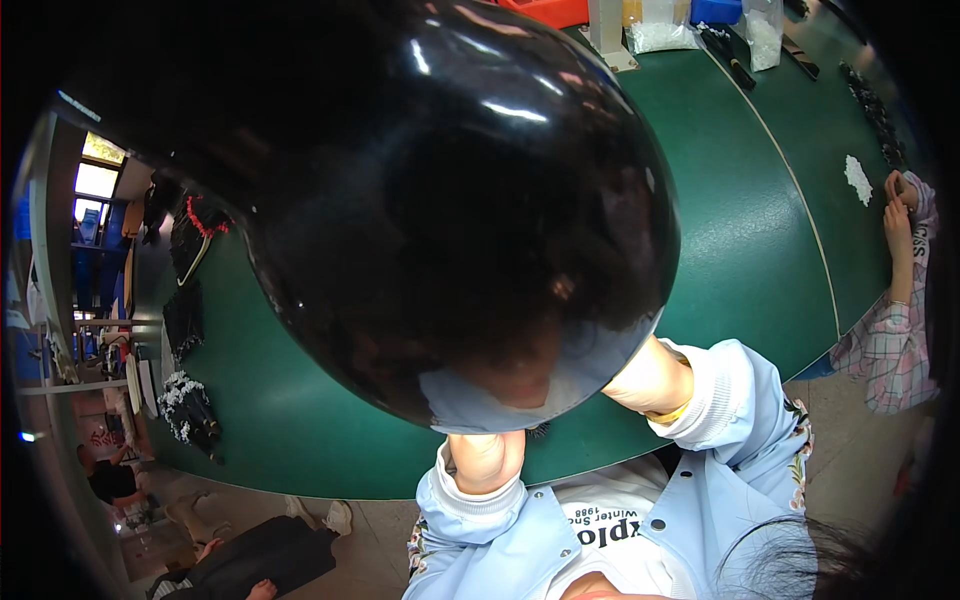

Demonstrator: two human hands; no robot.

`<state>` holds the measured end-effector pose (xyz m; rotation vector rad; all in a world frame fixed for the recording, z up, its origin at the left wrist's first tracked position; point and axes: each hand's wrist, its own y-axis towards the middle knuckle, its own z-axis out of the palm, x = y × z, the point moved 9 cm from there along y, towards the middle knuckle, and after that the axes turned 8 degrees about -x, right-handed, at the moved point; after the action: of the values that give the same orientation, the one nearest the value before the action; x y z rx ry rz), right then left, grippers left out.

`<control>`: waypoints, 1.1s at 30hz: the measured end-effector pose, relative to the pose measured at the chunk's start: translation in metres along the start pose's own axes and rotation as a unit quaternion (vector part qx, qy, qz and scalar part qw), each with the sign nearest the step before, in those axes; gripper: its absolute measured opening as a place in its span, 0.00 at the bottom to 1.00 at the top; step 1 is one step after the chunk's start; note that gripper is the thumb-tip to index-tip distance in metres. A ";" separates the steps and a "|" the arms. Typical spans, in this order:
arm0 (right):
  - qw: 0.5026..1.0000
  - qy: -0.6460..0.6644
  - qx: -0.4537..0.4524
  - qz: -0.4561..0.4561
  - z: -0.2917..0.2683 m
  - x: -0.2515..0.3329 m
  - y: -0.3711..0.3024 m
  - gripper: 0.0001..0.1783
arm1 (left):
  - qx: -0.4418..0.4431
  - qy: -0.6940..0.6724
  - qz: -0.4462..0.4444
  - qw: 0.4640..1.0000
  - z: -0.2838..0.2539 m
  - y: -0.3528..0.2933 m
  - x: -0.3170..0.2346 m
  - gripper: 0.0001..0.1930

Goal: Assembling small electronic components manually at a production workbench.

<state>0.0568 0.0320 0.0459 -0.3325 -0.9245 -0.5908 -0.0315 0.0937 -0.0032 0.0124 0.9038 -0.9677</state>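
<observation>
A large, glossy black rounded object [480, 220] fills the middle of the head view, very near the camera. Its kind does not show clearly. Behind its lower edge, the wrist and heel of my left hand [487, 460] appear over the table's near side. My right hand [645, 380] comes in from the right, showing mostly its wrist with a yellow band. The black object hides the fingers of both hands and whatever they may touch. A small dark bristly bit [540, 430] peeks out beside my left wrist.
The green table [735, 190] extends around me. Clear bags of white pieces [663, 25] and black-handled tools [730, 55] lie at the back right. A co-worker's hands [898, 205] are near a white pile [857, 180]. Black-and-white bundles [188, 408] lie at left.
</observation>
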 end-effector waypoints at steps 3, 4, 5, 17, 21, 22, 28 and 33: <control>1.000 -0.023 0.008 0.004 0.003 -0.001 -0.001 0.09 | -0.086 0.053 0.056 0.993 0.001 -0.004 -0.006 0.07; 1.000 -0.010 0.007 0.026 0.002 -0.005 -0.002 0.09 | -0.086 0.053 0.055 0.993 -0.002 -0.003 -0.006 0.07; 0.999 0.002 0.007 0.040 0.001 -0.006 -0.002 0.09 | -0.071 0.059 0.056 0.994 -0.003 -0.003 -0.007 0.07; 0.997 0.041 0.017 0.058 0.007 -0.008 0.005 0.09 | -0.058 0.081 0.097 0.990 -0.010 -0.006 -0.012 0.05; 0.997 0.051 0.013 0.056 0.008 -0.007 0.012 0.08 | -0.051 0.076 0.105 0.990 -0.009 -0.005 -0.014 0.04; 0.997 0.052 0.013 0.053 0.008 -0.006 0.012 0.08 | -0.045 0.072 0.107 0.991 -0.007 -0.006 -0.015 0.04; 0.997 0.057 0.016 0.050 0.010 -0.003 0.013 0.08 | -0.070 0.038 0.062 0.995 -0.006 -0.008 -0.012 0.04; 0.997 0.053 0.022 0.052 0.010 -0.005 0.009 0.08 | -0.054 0.045 0.100 0.993 -0.011 -0.004 -0.011 0.03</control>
<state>0.0540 0.0461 0.0474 -0.3042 -0.8116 -0.4882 -0.0444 0.1035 -0.0011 0.0544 1.0167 -0.7359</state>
